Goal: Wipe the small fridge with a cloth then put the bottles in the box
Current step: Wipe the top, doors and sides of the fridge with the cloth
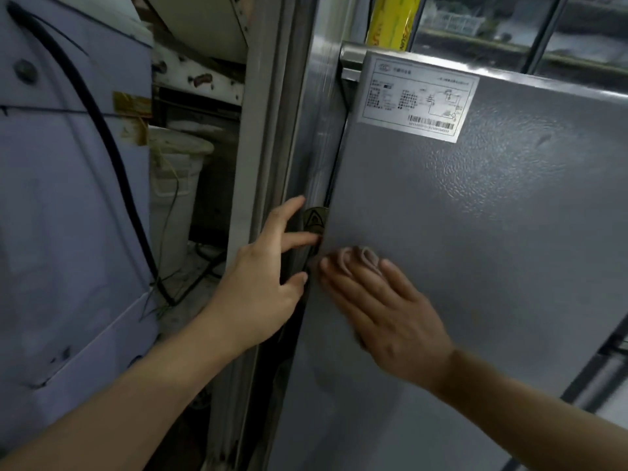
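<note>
Head view: right hand (pixel 384 311) presses cloth (pixel 360 258), apparently bunched, against upright fridge (pixel 475 215).

Narrow gap beside fridge (pixel 475 232); metal post (pixel 268 130) crowds it.

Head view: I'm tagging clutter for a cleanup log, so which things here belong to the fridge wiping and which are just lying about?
In the job:
fridge
cloth, under the right hand
left hand, at the fridge's edge

Lying about:
yellow roll
white bucket
black cable

No bottles or box in view.
</note>
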Demonstrator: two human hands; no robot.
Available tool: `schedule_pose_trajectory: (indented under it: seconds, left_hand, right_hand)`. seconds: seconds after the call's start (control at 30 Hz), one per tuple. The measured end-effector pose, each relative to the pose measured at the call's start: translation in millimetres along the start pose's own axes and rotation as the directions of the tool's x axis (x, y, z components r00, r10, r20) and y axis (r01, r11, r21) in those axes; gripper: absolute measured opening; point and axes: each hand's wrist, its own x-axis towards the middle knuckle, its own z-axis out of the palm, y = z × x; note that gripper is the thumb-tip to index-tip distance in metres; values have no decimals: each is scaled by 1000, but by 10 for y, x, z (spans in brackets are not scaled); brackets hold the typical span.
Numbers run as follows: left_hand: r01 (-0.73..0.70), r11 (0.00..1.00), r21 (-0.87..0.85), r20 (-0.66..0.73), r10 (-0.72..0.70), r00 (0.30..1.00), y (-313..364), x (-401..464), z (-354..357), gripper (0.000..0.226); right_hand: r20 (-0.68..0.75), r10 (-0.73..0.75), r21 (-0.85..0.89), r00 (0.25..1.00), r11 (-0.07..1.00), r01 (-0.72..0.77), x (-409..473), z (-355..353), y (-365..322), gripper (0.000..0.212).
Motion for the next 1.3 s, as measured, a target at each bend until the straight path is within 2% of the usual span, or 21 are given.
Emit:
schedule_pose_trajectory:
  seconds: [0.07, 0.13, 0.23, 0.3, 0.43, 0.5, 0.6, 0.77, 0.87, 0.93, 1.0, 1.07, 1.13, 1.2, 1.3]
  left_hand:
    - [9, 999, 30, -3, -9, 1000, -17, -38, -36, 85]
    - [7, 998, 55, -5, -6, 1000, -27, -79, -67, 85]
    - [0, 997, 71, -53, 3, 999, -73, -117, -92, 85]
    - [10, 997, 74, -90, -4, 996, -121, -132, -79, 82]
    - [35, 998, 54, -176, -25, 984, -229, -173, -19, 74]
    - [46, 998, 49, -209, -35, 977, -264, -182, 6, 71]
    - [44, 998, 54, -231, -31, 972, -286, -195, 6, 69]
    - [54, 995, 86, -244, -32, 969, -284, -270, -52, 65]
    - [53, 994, 100, -210, -31, 977, -234, -313, -63, 66]
    - [53, 993, 108, -170, -35, 985, -202, -313, -29, 67]
    - [62, 992, 108, -126, -48, 991, -189, -299, 51, 67]
    - [73, 993, 92, -78, -66, 995, -174, -296, 174, 69]
    - [75, 994, 74, -43, -72, 996, -158, -306, 319, 71]
    - [75, 993, 93, -33, -72, 997, -138, -303, 462, 71]
    - [103, 978, 179, -122, -82, 989, -121, -285, 612, 67]
  right_hand:
    - [53, -65, -8, 996, 998, 65, 13, -55, 33, 54]
    - [45, -67, -46, 997, 997, 69, 137, -152, 175, 57]
    - [-91, 109, -80, 990, 990, -116, 547, -292, 485, 60]
    - [-187, 180, -91, 966, 976, -199, 793, -332, 579, 50]
    - [-253, 102, -80, 962, 989, -126, 842, -218, 460, 36]
    - [-221, 21, -60, 975, 998, -35, 740, -112, 298, 33]
    - [-79, -66, -27, 995, 998, 64, 493, 60, -31, 34]
    - [166, -185, -29, 969, 981, 192, 26, 208, -450, 51]
    - [213, -243, -67, 946, 963, 262, -81, 144, -414, 63]
    - [149, -173, -110, 973, 976, 191, -66, 47, -187, 74]
    - [-7, -4, -107, 1000, 994, 4, 37, -82, 146, 65]
    - [-152, 122, -111, 981, 984, -139, 112, -167, 460, 54]
    - [-237, 198, -92, 951, 970, -225, 129, -162, 549, 55]
    - [-262, 241, -19, 934, 967, -255, 51, -72, 411, 54]
    - [-118, 144, 20, 983, 990, -142, -373, 137, 39, 58]
